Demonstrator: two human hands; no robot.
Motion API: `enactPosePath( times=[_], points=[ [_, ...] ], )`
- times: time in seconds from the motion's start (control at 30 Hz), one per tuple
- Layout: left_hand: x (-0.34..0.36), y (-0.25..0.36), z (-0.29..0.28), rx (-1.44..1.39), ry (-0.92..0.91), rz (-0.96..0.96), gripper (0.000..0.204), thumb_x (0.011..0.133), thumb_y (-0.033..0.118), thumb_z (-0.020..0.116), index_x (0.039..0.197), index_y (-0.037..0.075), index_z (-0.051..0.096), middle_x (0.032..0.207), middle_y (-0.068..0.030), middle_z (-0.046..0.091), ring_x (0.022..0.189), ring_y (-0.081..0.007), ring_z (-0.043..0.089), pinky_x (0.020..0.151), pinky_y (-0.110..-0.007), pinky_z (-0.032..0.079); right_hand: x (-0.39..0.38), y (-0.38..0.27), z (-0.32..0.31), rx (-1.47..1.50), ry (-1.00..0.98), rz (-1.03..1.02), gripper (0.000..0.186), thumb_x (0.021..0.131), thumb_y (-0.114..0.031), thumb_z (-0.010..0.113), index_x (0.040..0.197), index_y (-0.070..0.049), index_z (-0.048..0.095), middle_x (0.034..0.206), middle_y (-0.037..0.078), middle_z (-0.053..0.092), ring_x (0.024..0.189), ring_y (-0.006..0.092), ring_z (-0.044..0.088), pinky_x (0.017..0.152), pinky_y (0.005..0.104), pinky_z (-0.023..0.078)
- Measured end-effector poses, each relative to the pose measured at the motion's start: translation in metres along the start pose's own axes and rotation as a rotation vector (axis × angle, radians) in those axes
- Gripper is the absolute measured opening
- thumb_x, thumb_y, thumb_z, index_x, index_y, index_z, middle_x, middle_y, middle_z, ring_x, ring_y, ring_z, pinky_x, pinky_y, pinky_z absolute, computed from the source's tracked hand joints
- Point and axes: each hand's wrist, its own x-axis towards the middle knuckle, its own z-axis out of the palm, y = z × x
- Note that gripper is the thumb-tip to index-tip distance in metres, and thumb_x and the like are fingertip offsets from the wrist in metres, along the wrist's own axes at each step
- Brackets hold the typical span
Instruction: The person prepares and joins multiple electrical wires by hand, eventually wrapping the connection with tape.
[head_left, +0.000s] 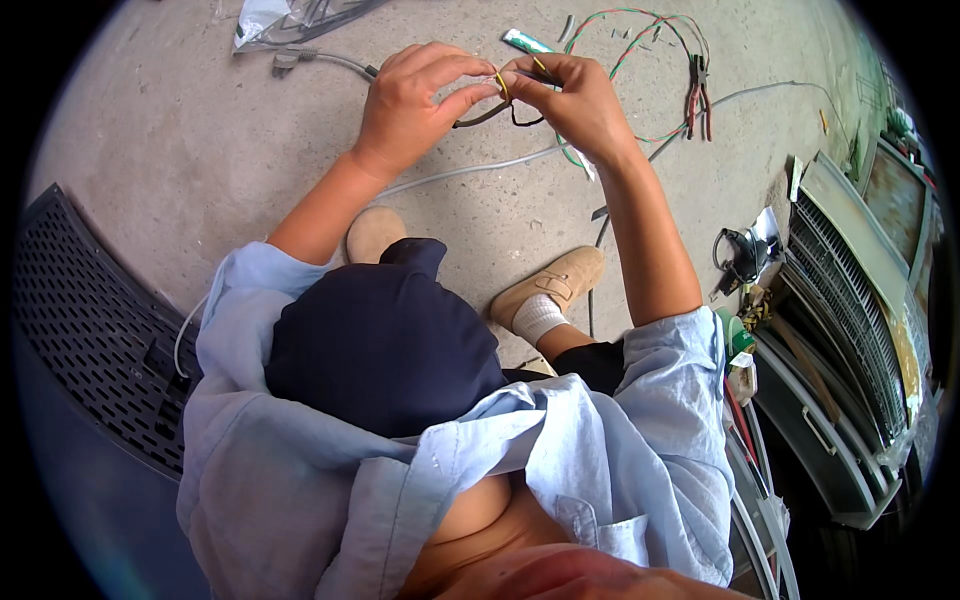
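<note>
My left hand (pixel 415 105) is closed in a pinch, thumb and forefinger on a thin yellow wire (pixel 503 88). Facing it, my right hand (pixel 585 105) pinches the same wire, fingertips almost touching those of the left. A second bit of yellow shows above the right forefinger. Below the fingertips hang a short black wire (pixel 527 123) bent in a loop and the end of a dark grey cable (pixel 483 117). The fingers hide where these wires meet. Left of my hands, a grey plug (pixel 288 60) lies on the floor, its cord running toward the left hand.
Red-handled pliers (pixel 697 98) lie right of my hands, beside looped red and green wires (pixel 640 22). A green-and-white tube (pixel 527 41) is behind the fingers. A grey cable (pixel 470 171) crosses the concrete floor. Slotted metal panels stand left; stacked grilles (pixel 850 300) stand right.
</note>
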Motion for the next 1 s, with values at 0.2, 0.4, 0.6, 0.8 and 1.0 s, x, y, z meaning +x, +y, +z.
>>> enactPosePath(
  times=[0.2,0.4,0.6,0.8,1.0],
  points=[
    [0.004,0.000,-0.007,0.192,0.001,0.193,0.011,0.078,0.022,0.073,0.085,0.013,0.071,0.084,0.0029,0.067,0.079,-0.0181,0.061,0.070,-0.033,0.045,-0.001,-0.002,0.001,-0.045,-0.018,-0.014,0.024,0.084,-0.028,0.069,0.092,-0.005,0.074,0.078,0.004,0.070,0.072,0.0102,0.060,0.070,0.0275,0.048],
    [0.003,-0.006,-0.004,-0.138,-0.170,-0.125,0.013,0.090,0.023,0.063,0.086,0.011,0.068,0.080,0.0016,0.062,0.076,-0.0138,0.056,0.068,-0.029,0.043,0.003,0.006,0.005,-0.265,0.070,-0.224,0.024,0.082,-0.033,0.070,0.092,-0.012,0.075,0.076,0.008,0.070,0.072,0.0225,0.064,0.074,0.0342,0.048],
    [-0.003,-0.013,-0.001,-0.987,-0.357,-0.910,0.026,0.100,0.030,0.050,0.101,0.006,0.062,0.086,0.0019,0.058,0.076,-0.0096,0.049,0.071,-0.025,0.041,0.004,-0.009,-0.007,-0.517,0.152,-0.454,0.024,0.083,-0.033,0.068,0.094,-0.013,0.074,0.080,0.008,0.070,0.074,0.0237,0.065,0.074,0.0352,0.049],
    [0.029,0.021,-0.005,-0.456,0.130,-0.341,0.017,0.094,0.030,0.061,0.100,0.016,0.067,0.095,0.0024,0.064,0.091,-0.0093,0.058,0.074,-0.027,0.041,0.005,-0.030,-0.036,-0.271,-0.102,-0.154,0.028,0.085,-0.028,0.062,0.098,-0.004,0.071,0.085,0.011,0.070,0.076,0.0221,0.066,0.071,0.0318,0.050],
    [0.066,0.054,-0.015,0.301,0.052,0.379,0.019,0.080,0.027,0.074,0.095,0.019,0.068,0.085,0.0064,0.065,0.090,-0.0143,0.059,0.085,-0.033,0.037,0.014,-0.047,-0.053,-0.051,-0.156,0.009,0.028,0.086,-0.025,0.064,0.098,0.001,0.068,0.083,0.005,0.067,0.077,0.0112,0.061,0.071,0.0262,0.049]
  ],
)
